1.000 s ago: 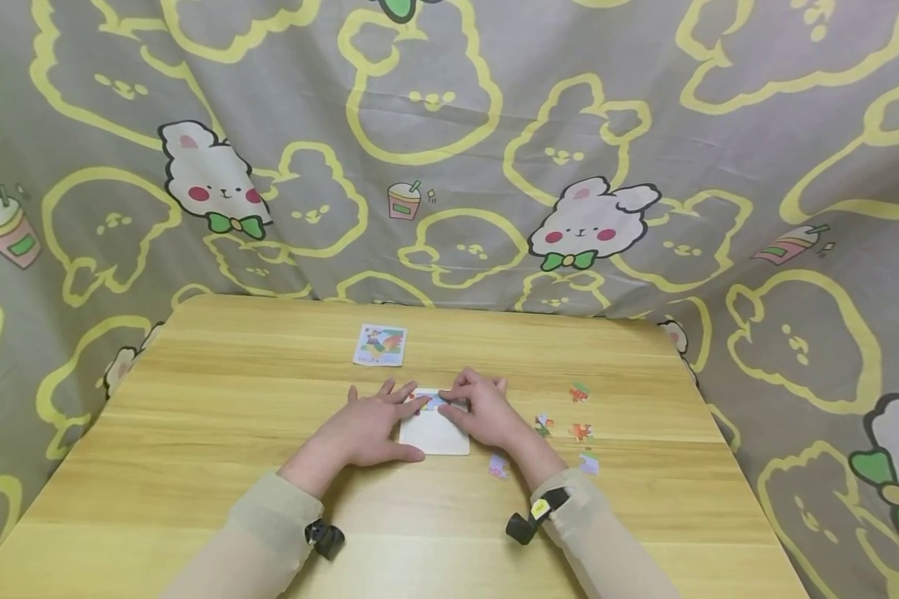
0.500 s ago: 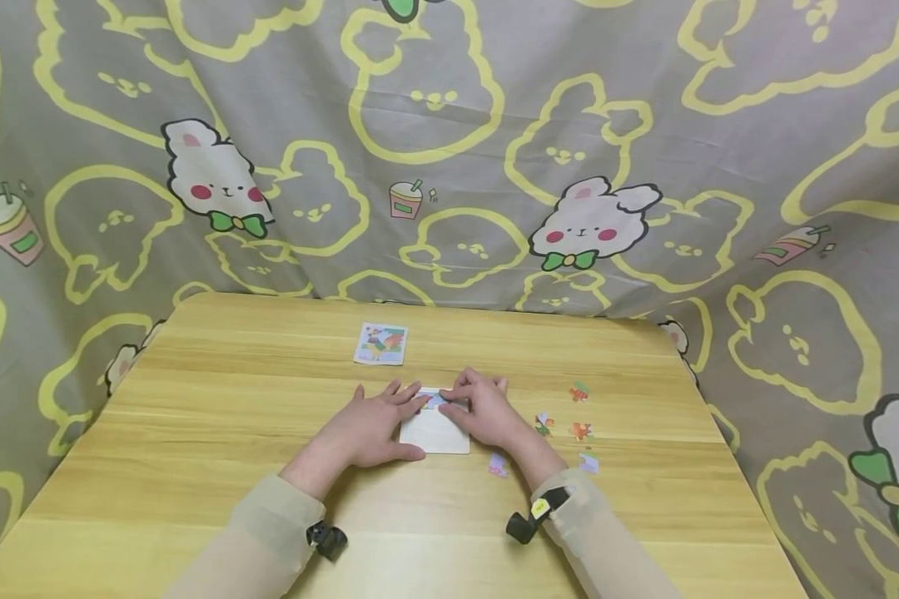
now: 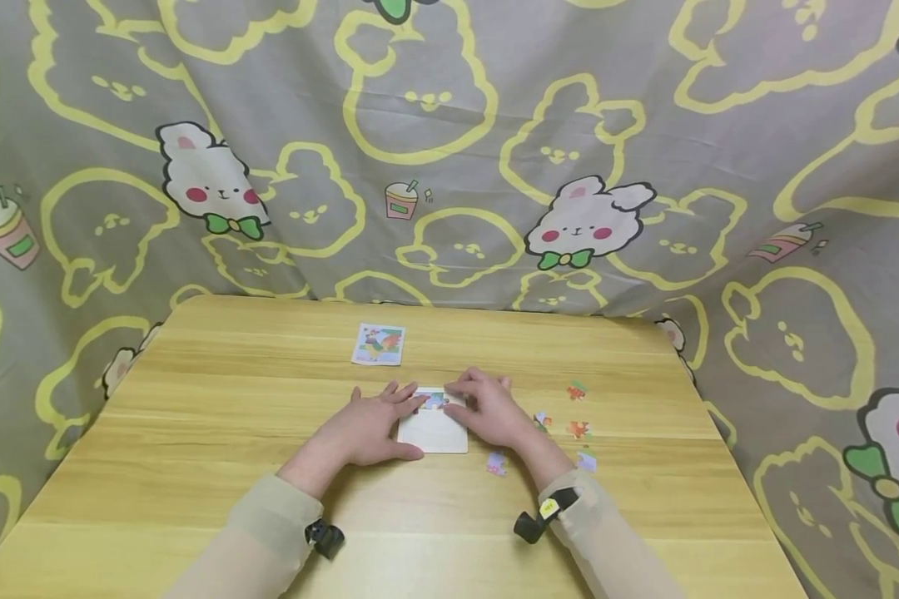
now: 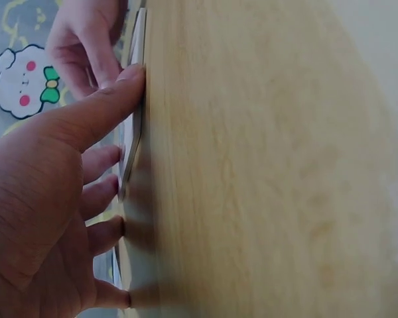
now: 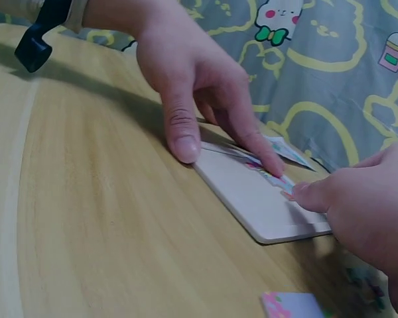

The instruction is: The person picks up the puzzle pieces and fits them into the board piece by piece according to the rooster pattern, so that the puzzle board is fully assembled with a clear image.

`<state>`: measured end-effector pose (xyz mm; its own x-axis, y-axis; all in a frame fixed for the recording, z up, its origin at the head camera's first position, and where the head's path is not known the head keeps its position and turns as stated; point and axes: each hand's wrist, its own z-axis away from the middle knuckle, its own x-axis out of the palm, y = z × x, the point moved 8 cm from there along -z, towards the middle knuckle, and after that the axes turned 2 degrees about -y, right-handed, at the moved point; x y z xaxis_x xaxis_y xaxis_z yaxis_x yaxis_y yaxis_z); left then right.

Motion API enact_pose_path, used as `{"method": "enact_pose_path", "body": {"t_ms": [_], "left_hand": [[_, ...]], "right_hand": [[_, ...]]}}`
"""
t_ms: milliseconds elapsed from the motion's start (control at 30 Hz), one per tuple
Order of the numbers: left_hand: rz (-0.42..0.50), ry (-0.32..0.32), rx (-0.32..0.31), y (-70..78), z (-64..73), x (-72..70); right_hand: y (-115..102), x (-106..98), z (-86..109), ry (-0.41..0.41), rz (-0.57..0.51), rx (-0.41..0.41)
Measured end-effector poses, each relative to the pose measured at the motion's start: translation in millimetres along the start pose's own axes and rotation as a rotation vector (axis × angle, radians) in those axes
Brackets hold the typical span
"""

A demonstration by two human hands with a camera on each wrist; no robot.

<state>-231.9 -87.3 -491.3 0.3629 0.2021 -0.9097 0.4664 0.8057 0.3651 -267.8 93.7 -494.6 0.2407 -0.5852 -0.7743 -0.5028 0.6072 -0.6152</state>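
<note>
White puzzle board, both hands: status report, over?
Left hand flat, steadying white puzzle board. Right hand pressing coloured piece in. Loose pieces right, clear.

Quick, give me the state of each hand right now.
Left hand: open, fingers spread flat, thumb against the edge of the white puzzle board.
Right hand: open, fingertips pressing a puzzle piece on the board.

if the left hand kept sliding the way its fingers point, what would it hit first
Probably the right hand: the left hand lies flat at the white puzzle board, fingers aimed across its top edge toward the right hand's fingertips. The gap looks slight, though depth is unclear.
</note>
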Motion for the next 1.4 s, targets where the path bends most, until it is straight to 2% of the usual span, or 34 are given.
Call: {"method": "enact_pose_path", "body": {"t_ms": [400, 767, 1000, 1233, 1400], "left_hand": [[0.012, -0.013, -0.014, -0.7, -1.1, 1.7], [0.007, 0.008, 0.02, 0.2, -1.9, 1.0], [0.003, 0.011, 0.023, 0.2, -2.6, 1.7], [0.002, 0.015, 0.024, 1.1, -2.2, 0.6], [0.002, 0.016, 0.026, 2.4, -1.8, -0.6]], "right_hand": [[8, -32, 26.7, 0.007, -0.041, -0.031], [27, -63, 50.3, 0.021, -0.101, -0.009], [43, -82, 65.7, 0.043, -0.076, 0.034], [56, -99, 77.8, 0.085, -0.036, 0.015], [67, -107, 84.0, 0.092, -0.043, 0.058]]}}
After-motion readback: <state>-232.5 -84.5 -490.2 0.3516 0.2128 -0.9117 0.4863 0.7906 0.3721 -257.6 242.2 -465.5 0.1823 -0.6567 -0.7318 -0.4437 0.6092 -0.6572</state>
